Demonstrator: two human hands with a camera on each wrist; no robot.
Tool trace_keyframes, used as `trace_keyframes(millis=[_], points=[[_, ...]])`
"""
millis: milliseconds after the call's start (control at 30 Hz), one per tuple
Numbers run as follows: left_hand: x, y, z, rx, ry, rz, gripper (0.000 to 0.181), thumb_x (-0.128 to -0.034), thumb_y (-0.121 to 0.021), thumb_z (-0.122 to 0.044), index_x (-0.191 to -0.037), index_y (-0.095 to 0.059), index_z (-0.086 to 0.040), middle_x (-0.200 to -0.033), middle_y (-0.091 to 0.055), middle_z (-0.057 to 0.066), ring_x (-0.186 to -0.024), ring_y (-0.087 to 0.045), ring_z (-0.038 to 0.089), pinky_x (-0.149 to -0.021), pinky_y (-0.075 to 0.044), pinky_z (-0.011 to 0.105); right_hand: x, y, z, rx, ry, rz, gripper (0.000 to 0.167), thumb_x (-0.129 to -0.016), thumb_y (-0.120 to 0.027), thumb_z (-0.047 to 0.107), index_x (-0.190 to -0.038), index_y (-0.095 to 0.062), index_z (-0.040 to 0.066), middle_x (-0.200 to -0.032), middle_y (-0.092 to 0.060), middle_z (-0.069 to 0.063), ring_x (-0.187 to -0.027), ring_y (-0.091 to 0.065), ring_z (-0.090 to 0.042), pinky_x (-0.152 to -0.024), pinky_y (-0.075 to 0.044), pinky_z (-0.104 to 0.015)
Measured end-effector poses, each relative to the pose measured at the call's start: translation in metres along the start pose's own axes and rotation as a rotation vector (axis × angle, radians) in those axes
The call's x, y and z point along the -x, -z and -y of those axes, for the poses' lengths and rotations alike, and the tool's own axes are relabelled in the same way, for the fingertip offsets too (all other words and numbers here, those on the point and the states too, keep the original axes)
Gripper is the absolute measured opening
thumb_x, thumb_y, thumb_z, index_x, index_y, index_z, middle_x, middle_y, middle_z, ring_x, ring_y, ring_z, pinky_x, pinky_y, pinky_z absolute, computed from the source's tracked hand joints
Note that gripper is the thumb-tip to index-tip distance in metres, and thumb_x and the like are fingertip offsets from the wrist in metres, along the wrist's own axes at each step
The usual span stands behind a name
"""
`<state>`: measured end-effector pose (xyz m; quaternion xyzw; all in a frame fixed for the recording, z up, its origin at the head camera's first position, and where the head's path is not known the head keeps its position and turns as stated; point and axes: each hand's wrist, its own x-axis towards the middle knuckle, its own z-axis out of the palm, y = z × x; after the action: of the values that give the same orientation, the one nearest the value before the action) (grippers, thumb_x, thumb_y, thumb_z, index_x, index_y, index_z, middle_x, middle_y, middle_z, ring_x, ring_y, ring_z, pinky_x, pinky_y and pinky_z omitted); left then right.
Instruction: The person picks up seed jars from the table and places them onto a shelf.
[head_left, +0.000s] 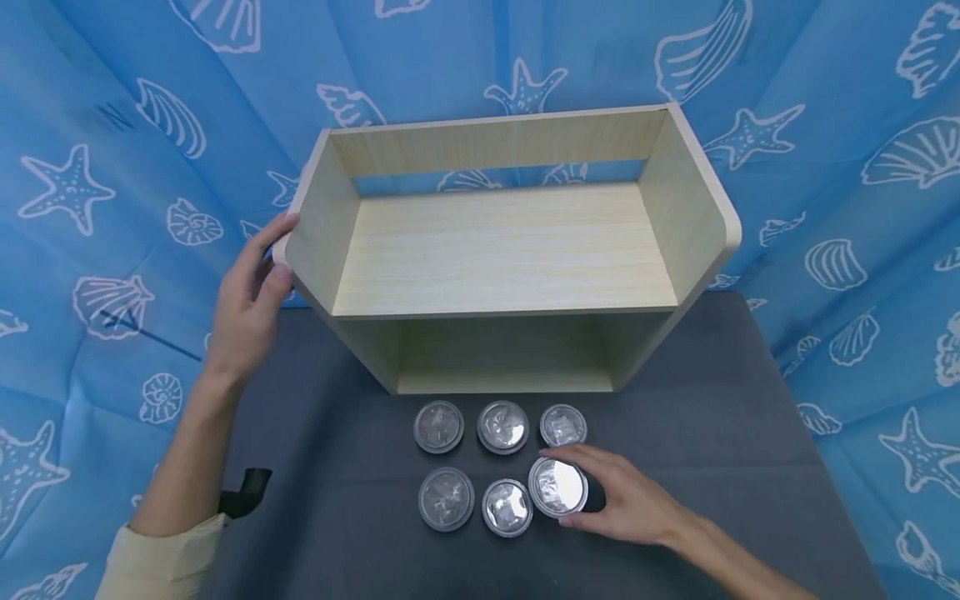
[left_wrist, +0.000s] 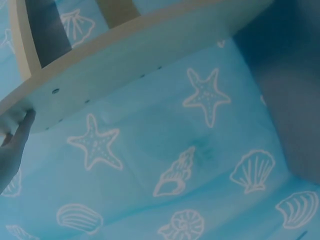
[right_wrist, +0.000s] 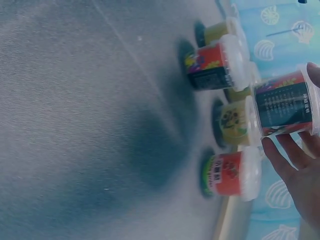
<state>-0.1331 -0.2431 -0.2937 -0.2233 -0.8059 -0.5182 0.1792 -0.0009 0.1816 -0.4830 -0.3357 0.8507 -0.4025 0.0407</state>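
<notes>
- Well, my right hand (head_left: pixel 632 505) pinches a lidded tub (head_left: pixel 558 487), thumb on the near side and fingers on the far; the right-wrist view shows it clear of the dark table (head_left: pixel 337 517).
- Just left of that hand stands a neighbouring tub (head_left: pixel 507 507); a low sideways swing could knock it over.
- Just beyond my fingers sits a farther tub (head_left: pixel 563 425), which a low forward push might shove along.
- The round wall looks smooth, so loosening my fingertips could let it slip.
- My left hand (head_left: pixel 243 304) touches the wooden shelf's (head_left: pixel 502 250) outer side, gripping or merely resting I cannot tell; leaning hard there might shift it.
</notes>
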Motion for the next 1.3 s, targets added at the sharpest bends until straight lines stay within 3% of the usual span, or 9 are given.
trace_keyframes(millis=[533, 833, 1133, 1300], points=[[-0.01, -0.001, 0.002, 0.134, 0.08, 0.003, 0.043, -0.1077, -0.037, -0.018, -0.15, -0.044, -0.011, -0.147, -0.043, 0.017, -0.121, -0.053, 0.025, -0.09, -0.05, 0.019, -0.038, 0.024, 0.021, -0.105, 0.073, -0.007, 0.072, -0.078, -0.086, 0.028, -0.141, -0.054, 0.015, -0.133, -0.059, 0.003, -0.121, -0.056, -0.017, -0.098, -0.047, -0.039], [-0.013, -0.001, -0.001, 0.133, 0.127, -0.008, 0.043, -0.1078, -0.039, -0.021, -0.15, -0.045, -0.014, -0.148, -0.042, 0.014, -0.12, -0.052, 0.026, -0.088, -0.049, 0.019, -0.054, 0.034, 0.028, -0.158, 0.073, 0.032, 0.07, -0.08, -0.085, 0.027, -0.142, -0.052, 0.022, -0.133, -0.059, 0.006, -0.12, -0.057, -0.015, -0.098, -0.046, -0.033], [-0.014, -0.009, -0.001, 0.111, 0.172, -0.093, 0.04, -0.1064, -0.04, -0.024, -0.144, -0.052, -0.016, -0.144, -0.047, 0.01, -0.117, -0.051, 0.026, -0.084, -0.05, 0.022, -0.07, 0.049, 0.038, -0.163, 0.063, 0.046, 0.072, -0.08, -0.085, 0.027, -0.144, -0.051, 0.019, -0.138, -0.057, 0.002, -0.125, -0.055, -0.016, -0.102, -0.044, -0.035], [-0.015, -0.01, -0.002, 0.133, 0.189, -0.126, 0.039, -0.1065, -0.041, -0.027, -0.141, -0.055, -0.016, -0.144, -0.047, 0.008, -0.116, -0.051, 0.028, -0.083, -0.051, 0.022, -0.082, 0.059, 0.046, -0.189, 0.056, 0.051, 0.074, -0.078, -0.086, 0.024, -0.143, -0.051, 0.021, -0.137, -0.057, 0.006, -0.124, -0.055, -0.015, -0.101, -0.045, -0.035]])
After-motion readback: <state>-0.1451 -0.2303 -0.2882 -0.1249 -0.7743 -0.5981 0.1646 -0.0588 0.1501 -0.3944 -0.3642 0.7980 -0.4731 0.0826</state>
